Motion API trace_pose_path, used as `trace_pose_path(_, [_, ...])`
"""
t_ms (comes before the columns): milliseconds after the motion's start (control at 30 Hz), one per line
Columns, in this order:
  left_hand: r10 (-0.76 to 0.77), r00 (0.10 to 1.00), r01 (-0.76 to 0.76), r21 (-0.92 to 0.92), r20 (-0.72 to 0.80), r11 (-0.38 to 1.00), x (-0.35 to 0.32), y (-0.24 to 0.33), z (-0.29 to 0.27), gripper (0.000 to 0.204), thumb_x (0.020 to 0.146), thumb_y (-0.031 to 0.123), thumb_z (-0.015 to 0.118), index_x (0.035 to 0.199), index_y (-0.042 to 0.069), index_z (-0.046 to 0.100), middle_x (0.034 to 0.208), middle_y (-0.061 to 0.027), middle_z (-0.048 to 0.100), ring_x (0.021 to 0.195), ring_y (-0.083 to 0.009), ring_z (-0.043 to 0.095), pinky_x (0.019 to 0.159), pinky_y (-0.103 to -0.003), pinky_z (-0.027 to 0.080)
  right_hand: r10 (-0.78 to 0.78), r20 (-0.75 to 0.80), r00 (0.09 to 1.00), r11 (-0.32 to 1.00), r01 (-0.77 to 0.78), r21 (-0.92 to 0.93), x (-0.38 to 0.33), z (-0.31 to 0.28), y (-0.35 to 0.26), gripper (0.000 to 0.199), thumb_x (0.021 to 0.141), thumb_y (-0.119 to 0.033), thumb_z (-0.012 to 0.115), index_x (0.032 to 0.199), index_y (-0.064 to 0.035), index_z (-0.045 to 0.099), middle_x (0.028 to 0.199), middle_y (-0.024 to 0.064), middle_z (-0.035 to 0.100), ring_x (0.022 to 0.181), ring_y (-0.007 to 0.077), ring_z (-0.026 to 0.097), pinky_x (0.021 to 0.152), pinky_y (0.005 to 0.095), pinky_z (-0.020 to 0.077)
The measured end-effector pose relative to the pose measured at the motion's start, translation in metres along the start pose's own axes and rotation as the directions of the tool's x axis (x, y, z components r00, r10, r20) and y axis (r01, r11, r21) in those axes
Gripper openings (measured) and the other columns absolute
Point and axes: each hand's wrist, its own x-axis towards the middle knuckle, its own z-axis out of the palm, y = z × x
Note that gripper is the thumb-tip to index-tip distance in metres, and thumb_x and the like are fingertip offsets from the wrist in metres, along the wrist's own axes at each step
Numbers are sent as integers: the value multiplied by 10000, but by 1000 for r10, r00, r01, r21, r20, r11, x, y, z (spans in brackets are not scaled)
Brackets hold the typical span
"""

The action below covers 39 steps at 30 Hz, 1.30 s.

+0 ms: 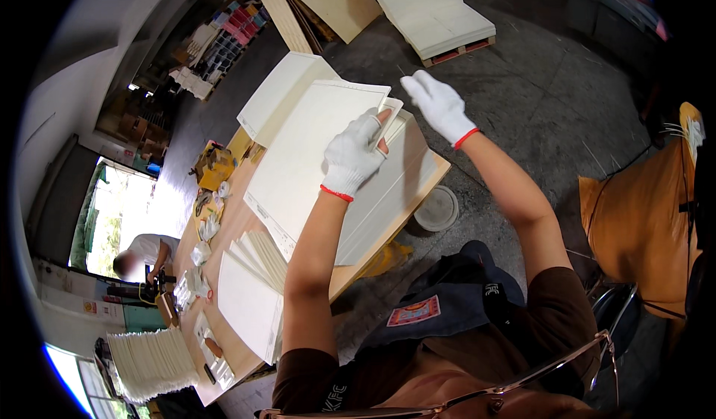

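My left hand (352, 155), in a white knit glove with a red cuff and bare fingertips, grips the upper right edge of a large white cardboard sheet (309, 147). The sheet is raised at that corner and slants over a stack of white boards (365, 217) on the wooden table. Off to the right of the sheet's corner, my right hand (438, 107) is lifted in a matching glove, apart from the boards. Its fingers are pressed together, and a thin dark line shows by the fingertips, too fine to name.
Fanned white sheets (253, 273) lie on the wooden table (236, 195), beside plastic bags and a yellow container (215, 167). A round bucket (437, 208) stands near the table's right corner. Stacked boards (440, 27) sit on a pallet. A person (153, 253) bends at far left.
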Motion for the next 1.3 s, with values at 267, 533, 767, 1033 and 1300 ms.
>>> trace_pose_path(267, [-227,965,213,113,128,970,6,4,0,325,834,273,680,1145,180,662,1137,-59,690,1004,-293,673,824,-441,551,-59,310,949,924,169,-343,-6,-4,-2,683,884,-737,499,998,-83,658,914,144,694,917,335,684,788,438,527])
trace_pose_path(533, [-232,969,221,113,86,969,32,-16,16,316,830,275,688,1127,169,675,1091,-69,707,959,-314,679,822,-445,545,-387,256,886,821,458,-341,11,-8,-9,553,944,-637,515,1027,-113,673,818,123,681,796,331,676,737,454,534])
trace_pose_path(767, [-292,945,324,-322,146,889,11,-17,8,386,892,233,687,1262,123,677,1198,-115,723,1115,-258,692,942,-356,521,28,210,977,996,-45,76,6,18,-18,553,1005,-577,360,1093,-115,652,1062,173,701,1005,394,650,860,450,490])
trace_pose_path(1033, [-238,961,269,-261,143,927,7,-16,6,384,875,287,734,1232,153,690,1164,-133,724,1097,-292,694,926,-374,536,64,141,988,989,-81,121,3,25,-14,543,1003,-569,345,1117,-134,649,1052,180,697,1001,410,648,851,466,490])
trace_pose_path(1300, [-342,936,349,-370,88,861,7,-12,6,339,917,284,686,1250,217,689,1158,-131,721,1085,-280,693,916,-367,529,72,132,989,992,-84,92,-1,24,-16,523,1011,-552,345,1133,-134,635,1038,197,696,998,414,648,848,478,492])
